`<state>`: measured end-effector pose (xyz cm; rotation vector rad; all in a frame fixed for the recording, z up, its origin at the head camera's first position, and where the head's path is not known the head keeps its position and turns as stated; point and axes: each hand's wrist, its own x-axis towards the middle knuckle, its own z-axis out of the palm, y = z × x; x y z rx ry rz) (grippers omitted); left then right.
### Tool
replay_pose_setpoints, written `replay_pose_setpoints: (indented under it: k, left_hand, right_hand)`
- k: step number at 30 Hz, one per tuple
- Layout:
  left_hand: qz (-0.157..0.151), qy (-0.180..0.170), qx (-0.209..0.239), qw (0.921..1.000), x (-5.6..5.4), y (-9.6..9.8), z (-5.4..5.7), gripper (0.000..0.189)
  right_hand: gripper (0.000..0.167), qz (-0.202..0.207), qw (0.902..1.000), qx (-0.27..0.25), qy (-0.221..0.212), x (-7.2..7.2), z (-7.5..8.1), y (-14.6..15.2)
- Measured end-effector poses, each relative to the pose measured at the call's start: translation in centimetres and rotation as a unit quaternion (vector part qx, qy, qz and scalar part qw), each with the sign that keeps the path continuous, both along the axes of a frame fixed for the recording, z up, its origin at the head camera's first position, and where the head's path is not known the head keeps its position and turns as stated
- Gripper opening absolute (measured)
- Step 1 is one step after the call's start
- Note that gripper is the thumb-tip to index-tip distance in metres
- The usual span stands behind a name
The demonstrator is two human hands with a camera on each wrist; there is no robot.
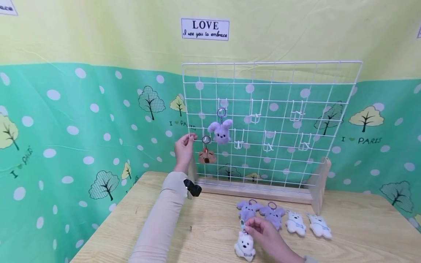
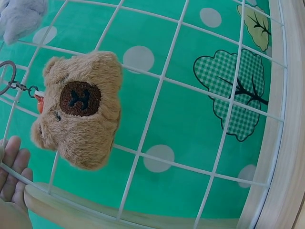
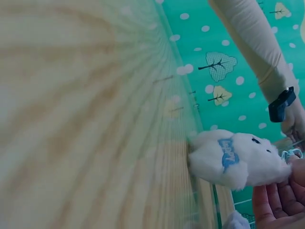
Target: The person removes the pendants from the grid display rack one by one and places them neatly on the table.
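At the left edge of the white wire grid rack, my left hand grips the frame, with the fingers behind the wire in the left wrist view. A brown bear plush keychain hangs from a hook just right of that hand. Above it hangs a purple rabbit plush keychain. Low over the front of the table, my right hand pinches the clasp end of a white plush keychain. The plush hangs upright below the fingers and has a blue patch on its body.
Two purple rabbit keychains and two white plush keychains lie on the wooden table in front of the rack's wooden base. Several bare hooks stick out from the grid. A patterned curtain stands behind.
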<state>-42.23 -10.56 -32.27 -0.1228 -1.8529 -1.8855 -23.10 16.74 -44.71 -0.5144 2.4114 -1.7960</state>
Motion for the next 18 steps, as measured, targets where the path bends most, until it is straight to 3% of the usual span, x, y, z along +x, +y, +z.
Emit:
replay_pose_setpoints:
  k: [12, 18]
  left_hand:
    - [-0.002, 0.003, 0.007, 1.0, -0.1, 0.0, 0.0, 0.022]
    - [-0.003, 0.005, 0.005, 1.0, -0.2, -0.1, -0.1, 0.022]
  right_hand:
    - [0.019, -0.022, 0.9993, 0.008, 0.029, -1.5, -1.0, 0.1]
    - [0.018, -0.054, 0.9984, -0.002, 0.017, -1.8, -1.6, -0.2]
